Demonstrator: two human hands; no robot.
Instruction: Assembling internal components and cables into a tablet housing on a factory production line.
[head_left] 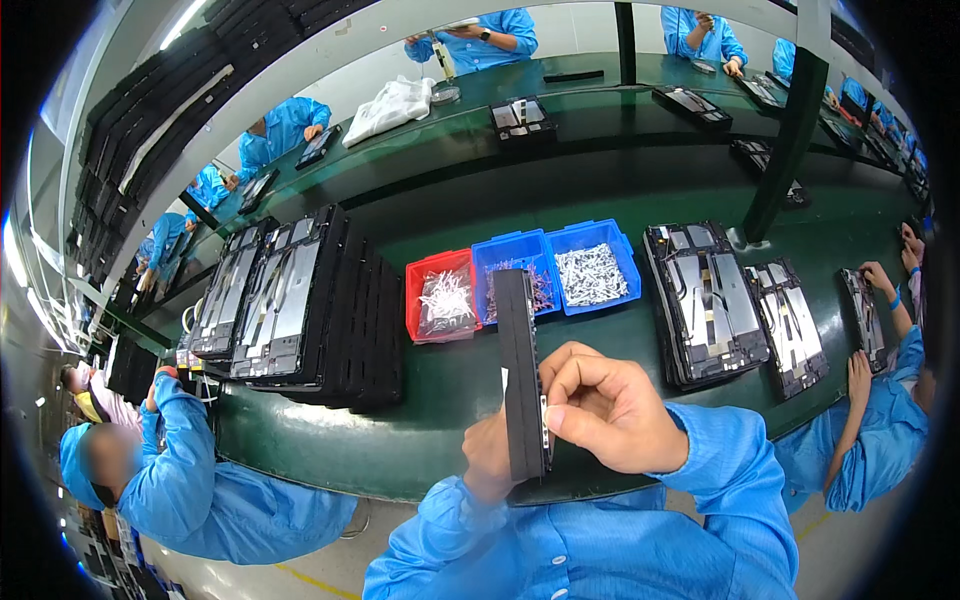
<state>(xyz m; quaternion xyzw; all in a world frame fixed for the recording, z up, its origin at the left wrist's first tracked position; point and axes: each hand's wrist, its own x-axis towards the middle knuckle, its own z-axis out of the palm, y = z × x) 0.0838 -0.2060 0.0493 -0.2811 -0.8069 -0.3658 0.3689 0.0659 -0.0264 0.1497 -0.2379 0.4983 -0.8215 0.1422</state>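
My left hand (485, 446) is wrapped round a black slab-like tray (517, 385), which stands upright and edge-on to me. Small pale and metallic parts show along its right side. Thumb and forefinger of my right hand (618, 418) are pinched together at that side, beside a narrow light strip with dark dots (546, 430); whatever lies between the fingertips is too small to tell. Behind the tray, a red bin (412, 305) holds thin white pieces in a clear bag. One blue bin (512, 243) contains small purplish pieces, the other blue bin (632, 262) many small whitish ones.
Tall stacks of black trays with opened tablet-like devices (285, 305) stand on the left of the green table (440, 440). More stacked devices (705, 300) are at the right, beside a green post (785, 150). Co-workers in blue sit on both sides and across a raised shelf.
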